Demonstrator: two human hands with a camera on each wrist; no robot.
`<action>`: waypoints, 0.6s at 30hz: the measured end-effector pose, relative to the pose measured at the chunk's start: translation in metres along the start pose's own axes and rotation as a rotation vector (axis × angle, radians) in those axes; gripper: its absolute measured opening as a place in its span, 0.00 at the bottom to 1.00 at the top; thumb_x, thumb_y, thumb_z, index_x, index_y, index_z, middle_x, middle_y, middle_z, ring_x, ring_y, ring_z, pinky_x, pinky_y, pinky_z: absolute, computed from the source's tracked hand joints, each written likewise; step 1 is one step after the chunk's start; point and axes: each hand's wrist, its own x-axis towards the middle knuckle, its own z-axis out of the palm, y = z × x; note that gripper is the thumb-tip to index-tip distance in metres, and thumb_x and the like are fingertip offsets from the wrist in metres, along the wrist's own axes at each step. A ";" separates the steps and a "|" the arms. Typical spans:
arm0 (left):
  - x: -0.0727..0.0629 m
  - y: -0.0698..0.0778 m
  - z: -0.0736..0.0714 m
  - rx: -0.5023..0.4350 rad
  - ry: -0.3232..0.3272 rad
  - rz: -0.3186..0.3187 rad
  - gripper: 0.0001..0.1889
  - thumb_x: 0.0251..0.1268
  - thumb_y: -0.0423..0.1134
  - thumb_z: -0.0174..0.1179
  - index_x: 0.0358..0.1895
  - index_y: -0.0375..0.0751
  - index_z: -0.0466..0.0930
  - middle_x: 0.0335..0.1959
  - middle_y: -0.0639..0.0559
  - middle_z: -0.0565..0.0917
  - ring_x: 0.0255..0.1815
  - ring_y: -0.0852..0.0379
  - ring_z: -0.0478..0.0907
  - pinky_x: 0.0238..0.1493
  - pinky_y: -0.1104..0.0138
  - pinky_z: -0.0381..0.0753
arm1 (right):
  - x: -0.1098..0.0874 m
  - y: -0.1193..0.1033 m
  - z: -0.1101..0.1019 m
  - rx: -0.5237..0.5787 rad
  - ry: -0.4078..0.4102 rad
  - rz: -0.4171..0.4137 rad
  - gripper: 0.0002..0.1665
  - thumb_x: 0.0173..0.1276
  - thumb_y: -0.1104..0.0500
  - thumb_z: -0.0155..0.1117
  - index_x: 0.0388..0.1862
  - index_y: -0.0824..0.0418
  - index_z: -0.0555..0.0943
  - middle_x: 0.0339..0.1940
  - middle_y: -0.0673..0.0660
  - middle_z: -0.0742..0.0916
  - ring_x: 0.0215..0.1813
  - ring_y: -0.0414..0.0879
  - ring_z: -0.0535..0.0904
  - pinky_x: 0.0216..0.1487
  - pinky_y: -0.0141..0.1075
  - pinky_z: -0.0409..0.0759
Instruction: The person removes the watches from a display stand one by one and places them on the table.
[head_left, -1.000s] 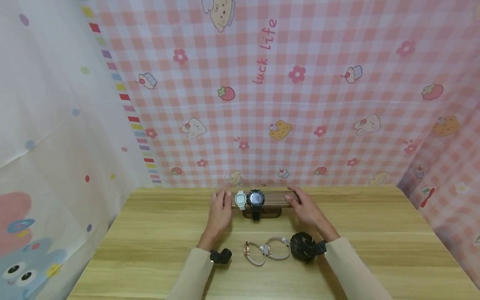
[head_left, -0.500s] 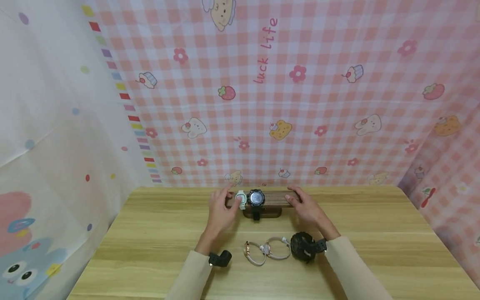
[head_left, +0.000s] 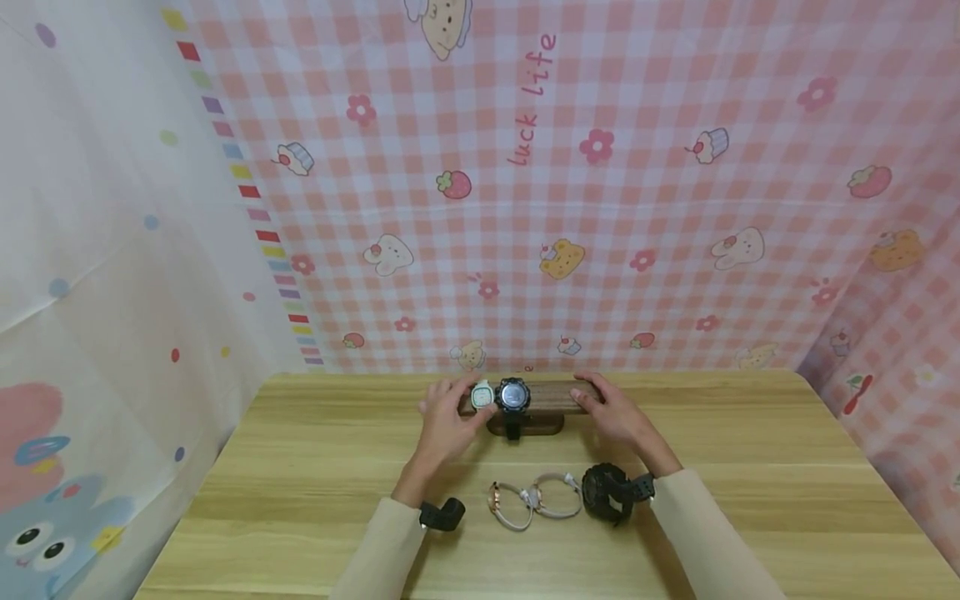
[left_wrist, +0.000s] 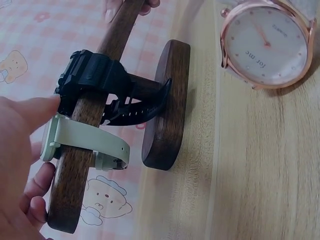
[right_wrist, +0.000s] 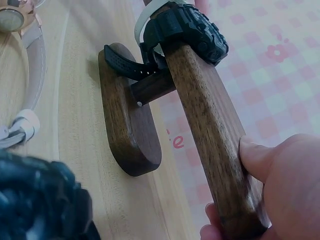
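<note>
Clearly, left hand [head_left: 446,422] and right hand [head_left: 613,417] grip overhanging ends of the wooden bar [head_left: 552,397].

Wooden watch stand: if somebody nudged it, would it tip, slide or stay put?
The wooden watch stand might tip if pressed at one end, since its bar overhangs the base both ways. It's probably rigid, as the wood looks thick. The pale watch and black watch sit left of centre, possibly favouring a tip that way.
</note>
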 end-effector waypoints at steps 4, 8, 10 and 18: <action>-0.001 0.001 0.001 0.007 -0.013 0.001 0.30 0.58 0.50 0.70 0.63 0.46 0.77 0.40 0.49 0.75 0.45 0.52 0.64 0.51 0.54 0.54 | 0.000 0.000 0.000 -0.003 0.000 -0.018 0.31 0.81 0.49 0.48 0.75 0.61 0.63 0.74 0.71 0.65 0.73 0.69 0.62 0.68 0.63 0.62; 0.000 0.002 0.002 0.011 -0.011 -0.009 0.28 0.57 0.48 0.71 0.62 0.46 0.79 0.41 0.50 0.75 0.44 0.53 0.63 0.50 0.54 0.54 | -0.001 0.000 -0.001 -0.005 0.001 -0.019 0.30 0.81 0.49 0.48 0.75 0.61 0.63 0.74 0.71 0.65 0.73 0.69 0.61 0.68 0.63 0.61; 0.000 0.002 0.002 0.010 -0.010 -0.017 0.28 0.56 0.47 0.72 0.61 0.46 0.79 0.40 0.50 0.75 0.44 0.53 0.63 0.50 0.55 0.54 | -0.001 -0.001 -0.001 -0.004 -0.001 -0.015 0.31 0.81 0.49 0.48 0.75 0.62 0.63 0.74 0.71 0.65 0.73 0.69 0.61 0.68 0.63 0.61; 0.000 0.003 0.001 0.005 -0.007 -0.026 0.26 0.56 0.46 0.72 0.60 0.46 0.81 0.43 0.50 0.77 0.45 0.53 0.64 0.51 0.54 0.55 | -0.002 -0.003 -0.001 -0.008 -0.005 -0.007 0.31 0.81 0.49 0.47 0.76 0.62 0.62 0.74 0.71 0.65 0.73 0.69 0.61 0.69 0.63 0.61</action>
